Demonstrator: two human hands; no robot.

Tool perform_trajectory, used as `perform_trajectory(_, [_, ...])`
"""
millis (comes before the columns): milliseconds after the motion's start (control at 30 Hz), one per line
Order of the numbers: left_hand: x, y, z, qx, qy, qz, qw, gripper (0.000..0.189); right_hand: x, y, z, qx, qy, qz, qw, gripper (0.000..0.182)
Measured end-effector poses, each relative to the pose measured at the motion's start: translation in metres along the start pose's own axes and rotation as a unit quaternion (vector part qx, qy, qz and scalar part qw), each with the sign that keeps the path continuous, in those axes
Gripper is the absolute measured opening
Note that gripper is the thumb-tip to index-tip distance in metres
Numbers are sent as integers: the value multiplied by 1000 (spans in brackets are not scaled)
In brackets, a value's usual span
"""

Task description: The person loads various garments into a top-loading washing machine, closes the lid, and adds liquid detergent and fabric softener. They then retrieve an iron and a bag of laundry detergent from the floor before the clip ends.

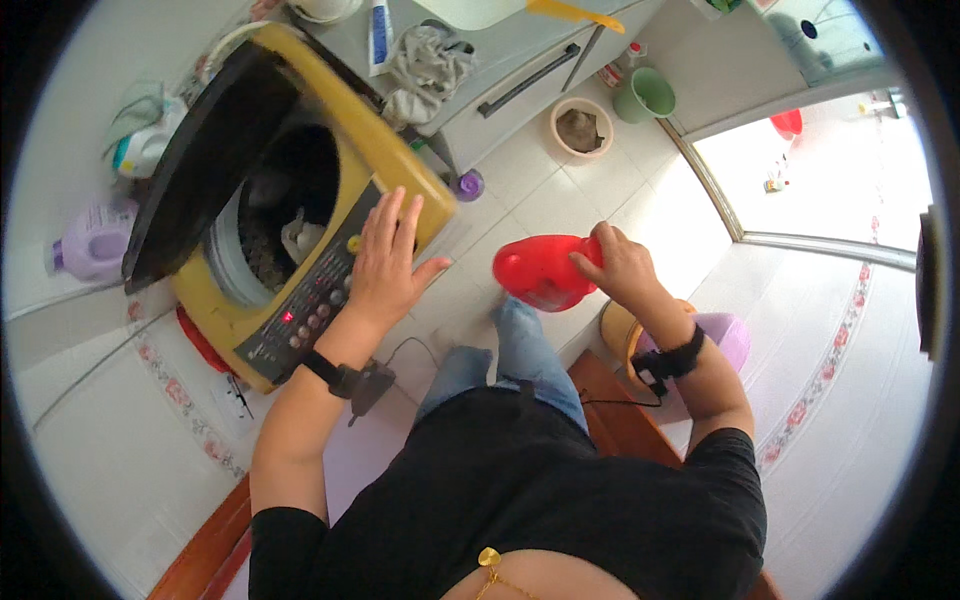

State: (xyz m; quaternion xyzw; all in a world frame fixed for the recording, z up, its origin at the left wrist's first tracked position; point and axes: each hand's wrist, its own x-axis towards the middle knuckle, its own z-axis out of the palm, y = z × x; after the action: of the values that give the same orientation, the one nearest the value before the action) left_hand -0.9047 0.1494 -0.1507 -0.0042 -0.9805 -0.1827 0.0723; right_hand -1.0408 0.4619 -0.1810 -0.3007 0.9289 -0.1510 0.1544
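Observation:
At the left stands a yellow top-loading washing machine (431, 191) with its dark lid (214, 161) raised. Light cloth (301, 236) lies in the dark drum. My left hand (388, 259), fingers spread, is over the front control panel (300, 311), where a red light glows; whether it touches the panel I cannot tell. My right hand (619, 266) grips the end of a red plastic bottle or container (540, 271), held above the tiled floor in front of my legs. The shape of its far side is partly unclear.
A purple detergent bottle (97, 241) stands left of the machine. Crumpled grey cloth (431, 64) lies on the counter. On the floor are a pink basin (556, 135) with dark cloth, a green bucket (645, 96) and a purple-capped container (469, 185). A door track (825, 249) crosses at right.

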Motion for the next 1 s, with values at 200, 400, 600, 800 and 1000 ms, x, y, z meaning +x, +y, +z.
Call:
perform_trajectory(200, [50, -14, 38, 128, -61, -62, 988, 87, 114, 111, 131, -41, -118, 103, 987, 51])
perform_trajectory(400, [56, -24, 59, 183, -119, -95, 971, 77, 203, 160, 253, 47, -182, 224, 956, 60])
perform_trajectory(600, [60, -21, 57, 230, -186, -118, 948, 66, 295, 175, 378, 173, -117, 359, 910, 59])
perform_trajectory(800, [52, -19, 50, 247, -244, -135, 928, 70, 327, 173, 459, 184, -170, 347, 904, 56])
perform_trajectory(1000, [41, -18, 44, 257, -266, -133, 919, 68, 332, 176, 506, 183, -221, 310, 906, 50])
